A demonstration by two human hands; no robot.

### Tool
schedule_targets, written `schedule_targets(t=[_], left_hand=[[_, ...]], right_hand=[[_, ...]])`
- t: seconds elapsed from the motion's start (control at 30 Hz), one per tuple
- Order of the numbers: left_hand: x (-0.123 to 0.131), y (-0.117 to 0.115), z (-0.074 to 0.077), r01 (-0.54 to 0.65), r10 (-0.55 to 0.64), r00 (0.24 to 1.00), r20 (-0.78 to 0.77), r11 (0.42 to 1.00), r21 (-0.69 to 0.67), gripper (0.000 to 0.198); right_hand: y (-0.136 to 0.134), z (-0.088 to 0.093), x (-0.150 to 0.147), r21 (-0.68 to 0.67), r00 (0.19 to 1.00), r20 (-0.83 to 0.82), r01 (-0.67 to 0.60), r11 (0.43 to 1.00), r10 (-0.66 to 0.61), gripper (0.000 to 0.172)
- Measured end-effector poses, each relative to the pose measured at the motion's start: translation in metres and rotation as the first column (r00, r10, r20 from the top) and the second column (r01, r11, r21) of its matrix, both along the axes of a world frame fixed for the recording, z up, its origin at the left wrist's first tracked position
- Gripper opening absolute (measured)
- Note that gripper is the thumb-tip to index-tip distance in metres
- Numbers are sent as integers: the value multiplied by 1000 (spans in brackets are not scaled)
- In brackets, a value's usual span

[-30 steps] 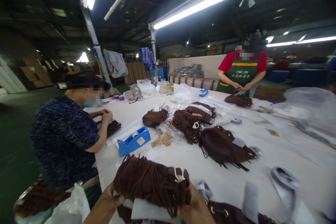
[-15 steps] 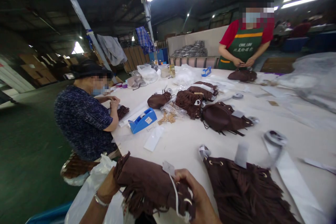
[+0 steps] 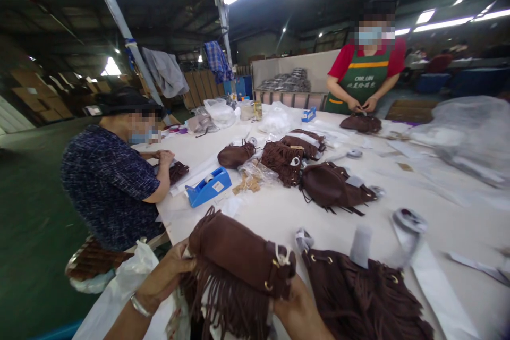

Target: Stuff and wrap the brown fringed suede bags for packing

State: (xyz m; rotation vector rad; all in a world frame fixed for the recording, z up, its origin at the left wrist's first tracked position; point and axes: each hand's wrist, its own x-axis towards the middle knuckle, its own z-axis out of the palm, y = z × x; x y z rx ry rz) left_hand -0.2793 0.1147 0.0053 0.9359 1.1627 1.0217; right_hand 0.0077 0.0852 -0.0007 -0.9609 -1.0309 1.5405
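Observation:
I hold a brown suede fringed bag over the near edge of the white table. My left hand grips its left end, fingers curled on the suede. My right hand holds it from below at the right end, near the gold eyelets and white cord. Fringe hangs down between my hands. A second fringed bag lies flat on the table just right of my right hand.
A seated person in a dark top works at the left edge beside a blue tape dispenser. More brown bags lie mid-table. A person in a green apron stands at the far side. A white plastic bag hangs at lower left.
I have turned the bag over in my hands, so its smooth body is on top and the fringe hangs below. The view has shifted slightly.

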Motion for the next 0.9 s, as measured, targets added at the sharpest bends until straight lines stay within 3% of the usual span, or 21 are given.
schedule_targets(t=[0.1,0.3,0.47,0.67,0.8,0.9], left_hand=[[18,18,5,93,-92,996,23,993,-70,60],[35,67,-7,185,-177,981,75,975,-120,53],[47,115,-13,195,-187,979,78,974,-112,51],[67,177,-23,224,-224,974,16,964,-146,59],[78,190,-45,213,-230,970,-76,960,-182,66],[79,191,-59,187,-212,964,-159,969,-159,67]], right_hand=[[21,-6,12,-119,998,-58,5,993,-12,54],[65,-19,32,-355,999,-27,34,934,-46,48],[92,-27,45,-354,993,25,115,928,-113,52],[121,-58,44,-379,979,107,202,903,-174,38],[136,-74,39,-371,961,212,245,896,-175,29],[138,-74,45,-300,951,278,219,928,-134,38]])
